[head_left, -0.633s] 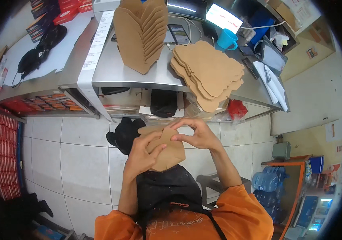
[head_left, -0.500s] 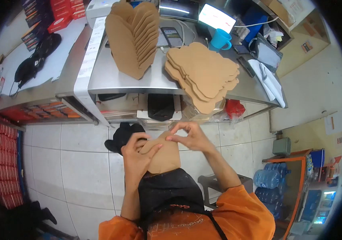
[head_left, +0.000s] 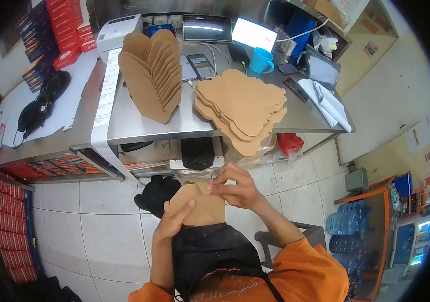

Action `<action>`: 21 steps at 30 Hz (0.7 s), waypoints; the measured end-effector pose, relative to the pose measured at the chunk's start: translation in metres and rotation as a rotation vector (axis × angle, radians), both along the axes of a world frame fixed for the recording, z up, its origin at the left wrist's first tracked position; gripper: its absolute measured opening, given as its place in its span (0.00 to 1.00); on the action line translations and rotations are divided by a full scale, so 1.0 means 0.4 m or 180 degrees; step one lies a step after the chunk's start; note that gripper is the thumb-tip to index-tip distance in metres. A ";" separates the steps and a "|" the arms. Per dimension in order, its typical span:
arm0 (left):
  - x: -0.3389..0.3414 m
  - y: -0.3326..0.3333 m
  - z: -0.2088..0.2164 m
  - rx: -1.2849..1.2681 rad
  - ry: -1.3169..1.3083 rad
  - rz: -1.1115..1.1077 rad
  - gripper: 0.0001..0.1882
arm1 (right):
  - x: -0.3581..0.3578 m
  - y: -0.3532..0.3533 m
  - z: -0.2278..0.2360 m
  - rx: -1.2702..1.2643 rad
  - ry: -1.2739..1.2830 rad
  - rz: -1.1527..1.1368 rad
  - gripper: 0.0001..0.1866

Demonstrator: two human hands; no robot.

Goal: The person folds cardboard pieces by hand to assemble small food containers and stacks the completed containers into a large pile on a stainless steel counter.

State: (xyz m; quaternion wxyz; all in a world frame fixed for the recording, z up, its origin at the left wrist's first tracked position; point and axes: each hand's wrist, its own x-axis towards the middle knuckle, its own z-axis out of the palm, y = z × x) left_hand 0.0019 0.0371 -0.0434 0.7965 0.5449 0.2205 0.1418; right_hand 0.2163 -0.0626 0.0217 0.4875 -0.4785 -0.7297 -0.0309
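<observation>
A brown cardboard box (head_left: 206, 210), partly folded, is held above my lap, its lower edge by the black apron. My left hand (head_left: 173, 220) grips its left side, thumb lying on the front panel. At the upper right edge, the fingers of my right hand (head_left: 237, 187) pinch a flap of the same box. Ahead on the metal table lies a pile of flat cardboard blanks (head_left: 242, 103). Left of that pile stands a nested stack of folded cardboard boxes (head_left: 149, 83). The fingertips of my left hand are hidden behind the cardboard.
A light-blue mug (head_left: 261, 60), a phone (head_left: 202, 66) and a white label printer (head_left: 119, 31) with a long paper strip (head_left: 105, 95) occupy the metal table (head_left: 174, 130). A grey stool (head_left: 295, 239) stands at my right, near large water bottles (head_left: 343, 223).
The view has tilted up, so the table sits lower in the picture. My left hand has moved from the top flap down to the box's left side; my right hand stays at the upper edge.
</observation>
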 end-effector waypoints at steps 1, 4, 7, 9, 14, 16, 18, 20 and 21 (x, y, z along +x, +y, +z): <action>0.017 -0.015 0.027 -0.0203 -0.0179 0.0275 0.22 | 0.002 -0.001 0.024 -0.0145 -0.0123 0.0065 0.16; 0.026 -0.039 0.052 -0.0240 -0.0398 0.0545 0.17 | 0.005 -0.017 0.079 -0.0667 -0.0455 0.0246 0.17; 0.014 -0.042 0.061 -0.0347 -0.0372 0.0301 0.17 | 0.021 -0.043 0.094 -0.1234 -0.0602 0.0482 0.14; 0.008 -0.042 0.061 -0.0514 -0.0406 0.0125 0.17 | 0.024 -0.058 0.099 -0.1436 -0.0565 0.0709 0.14; 0.006 -0.047 0.051 -0.0908 -0.0524 -0.0021 0.19 | 0.031 -0.047 0.081 -0.1284 -0.0189 0.1022 0.17; 0.007 -0.042 0.063 -0.1134 -0.0363 0.0109 0.20 | 0.018 -0.049 0.090 -0.1322 -0.0336 0.0787 0.15; 0.004 -0.036 0.073 -0.1213 -0.0256 0.0137 0.21 | -0.009 -0.056 0.119 -0.1384 -0.0533 0.0471 0.12; 0.000 -0.036 0.078 -0.1162 -0.0191 0.0021 0.21 | 0.005 -0.056 0.108 -0.1463 -0.0090 0.0768 0.16; 0.001 -0.036 0.078 -0.1152 -0.0219 0.0019 0.21 | 0.015 -0.056 0.103 -0.1500 0.0133 0.0914 0.18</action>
